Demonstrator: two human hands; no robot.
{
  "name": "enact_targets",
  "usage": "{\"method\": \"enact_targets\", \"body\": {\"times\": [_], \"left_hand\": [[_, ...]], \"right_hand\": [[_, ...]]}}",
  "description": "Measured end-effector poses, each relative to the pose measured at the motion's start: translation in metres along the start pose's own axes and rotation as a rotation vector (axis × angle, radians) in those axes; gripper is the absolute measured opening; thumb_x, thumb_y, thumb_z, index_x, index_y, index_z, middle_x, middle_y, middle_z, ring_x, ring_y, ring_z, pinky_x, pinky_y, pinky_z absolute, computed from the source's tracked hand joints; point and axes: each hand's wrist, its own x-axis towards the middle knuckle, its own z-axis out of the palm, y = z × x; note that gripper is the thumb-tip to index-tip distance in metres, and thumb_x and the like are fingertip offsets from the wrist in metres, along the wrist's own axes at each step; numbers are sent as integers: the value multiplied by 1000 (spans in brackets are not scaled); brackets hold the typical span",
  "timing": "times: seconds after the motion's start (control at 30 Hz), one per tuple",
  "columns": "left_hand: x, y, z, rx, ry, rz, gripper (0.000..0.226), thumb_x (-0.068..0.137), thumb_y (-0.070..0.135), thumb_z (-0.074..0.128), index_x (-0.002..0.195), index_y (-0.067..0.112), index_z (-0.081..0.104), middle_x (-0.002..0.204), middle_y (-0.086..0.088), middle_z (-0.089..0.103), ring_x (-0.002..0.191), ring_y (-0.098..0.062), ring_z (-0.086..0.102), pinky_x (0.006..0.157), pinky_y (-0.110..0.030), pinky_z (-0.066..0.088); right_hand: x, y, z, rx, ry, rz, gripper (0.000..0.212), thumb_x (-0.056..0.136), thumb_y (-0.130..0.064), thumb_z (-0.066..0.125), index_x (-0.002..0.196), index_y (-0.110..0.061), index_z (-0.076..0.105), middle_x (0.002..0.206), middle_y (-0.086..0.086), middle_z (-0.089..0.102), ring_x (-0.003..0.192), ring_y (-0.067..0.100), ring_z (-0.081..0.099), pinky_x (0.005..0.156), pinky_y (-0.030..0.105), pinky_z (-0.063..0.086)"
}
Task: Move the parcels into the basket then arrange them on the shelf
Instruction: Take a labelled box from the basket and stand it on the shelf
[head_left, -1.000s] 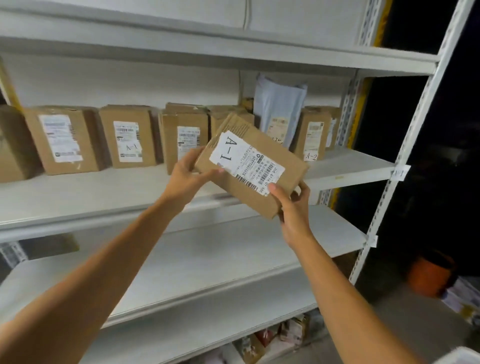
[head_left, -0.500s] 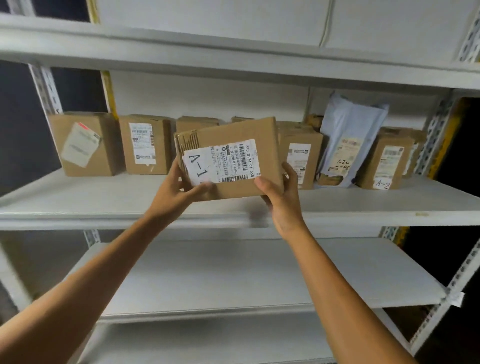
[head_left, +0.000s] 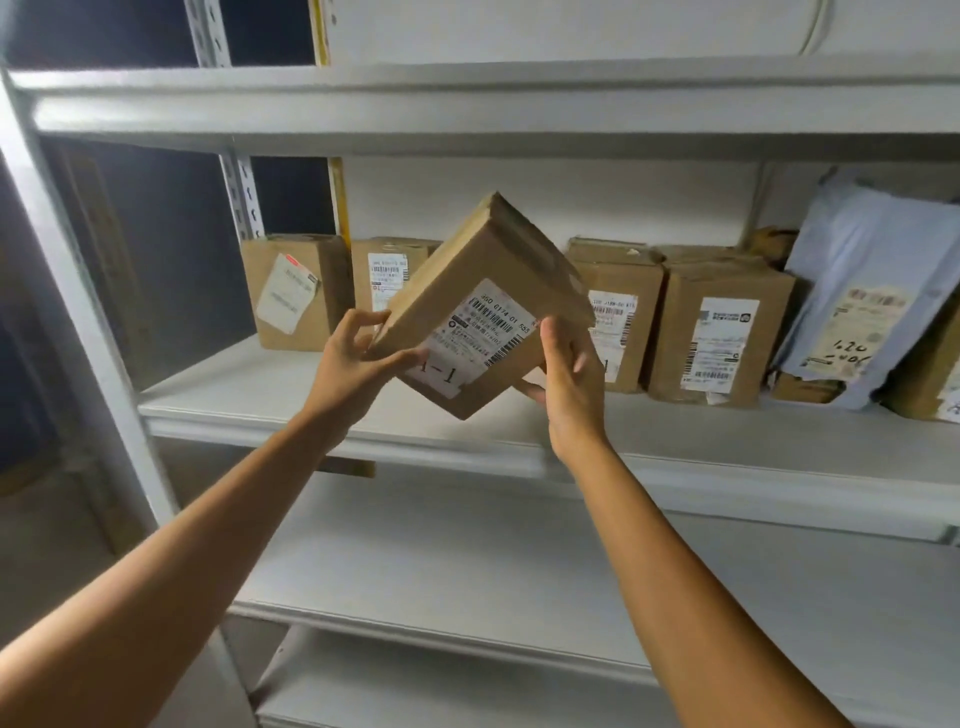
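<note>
Now parcel (head_left: 480, 306) tilted (corner down), both hands gripping.

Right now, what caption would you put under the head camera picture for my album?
Left hand and right hand hold a tilted cardboard parcel before a shelf of boxed parcels.

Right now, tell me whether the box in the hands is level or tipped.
Tipped. The box hangs corner-down, label slanted, held between the left hand and right hand.

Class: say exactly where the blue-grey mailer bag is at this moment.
In the head view, the mailer bag stands at the far right of the middle shelf, just right of a labelled cardboard box.
</note>
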Motion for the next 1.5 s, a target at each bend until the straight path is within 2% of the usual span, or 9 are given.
{"method": "enact_targets", "body": {"times": [0.23, 0.37, 0.53, 0.77, 0.93, 1.03, 1.17, 1.37, 1.5], "left_hand": [[32, -36, -4, 165, -14, 22, 47, 77, 25, 78, 113, 12, 51, 127, 6, 53, 117, -13, 52, 95, -33, 47], [61, -62, -11, 55, -167, 8, 67, 80, 15, 74, 136, 19, 38, 119, -7, 63, 107, -20, 64, 76, -29, 59], [95, -86, -6, 71, -277, 35, 65, 87, 12, 68, 143, 25, 38, 123, -3, 64, 108, -21, 63, 79, -42, 59], [130, -134, 7, 218, -248, 47, 53, 83, 12, 70, 131, 24, 52, 99, -4, 73, 89, -19, 69, 84, -40, 55], [153, -145, 23, 151, -230, 67, 55, 81, 6, 71, 132, 16, 52, 95, 5, 70, 84, -8, 69, 80, -31, 57], [158, -153, 28, 39, -240, 41, 57, 81, 0, 71, 133, 10, 50, 104, 8, 67, 83, 7, 67, 69, -13, 53], [160, -155, 26, 19, -267, -13, 60, 80, 0, 71, 135, 9, 48, 107, 1, 69, 88, -1, 69, 75, -21, 57], [150, -136, 8, 137, -551, -62, 70, 71, 18, 62, 138, 20, 43, 118, 3, 64, 107, -14, 62, 85, -23, 54], [124, -111, 3, 353, -503, -104, 43, 83, 23, 66, 122, 17, 49, 114, 1, 61, 115, -22, 56, 95, -47, 50]], "right_hand": [[20, 20, 23, -171, 13, -63, 31, 88, -57, 59, 116, -42, 59, 113, -7, 69, 107, 11, 65, 92, 45, 56], [30, 32, 35, -321, 39, -116, 60, 86, -19, 74, 139, -20, 46, 126, -3, 63, 111, 3, 61, 94, 26, 53], [51, 60, 47, -513, 125, -118, 51, 88, -13, 70, 132, -9, 46, 112, -12, 54, 86, -29, 50, 67, -5, 38], [83, 100, 55, -743, 228, -169, 46, 94, -17, 60, 139, -22, 51, 128, 2, 63, 103, 12, 64, 78, 5, 47], [108, 120, 56, -796, 360, -116, 36, 85, -34, 61, 118, -19, 65, 109, 4, 72, 96, 24, 67, 86, 44, 54], [110, 127, 50, -837, 417, -113, 29, 87, -37, 63, 107, -17, 69, 93, 3, 73, 84, 23, 67, 76, 41, 55], [111, 126, 49, -847, 416, -78, 18, 89, -28, 67, 96, -11, 68, 85, 5, 71, 78, 24, 65, 67, 31, 48], [96, 104, 35, -756, 315, 82, 29, 96, -24, 59, 122, -12, 65, 116, 7, 69, 96, 15, 63, 88, 33, 52], [71, 74, 20, -780, 139, 88, 42, 97, -29, 55, 137, -15, 53, 135, 4, 59, 114, 12, 56, 89, 22, 39]]}}
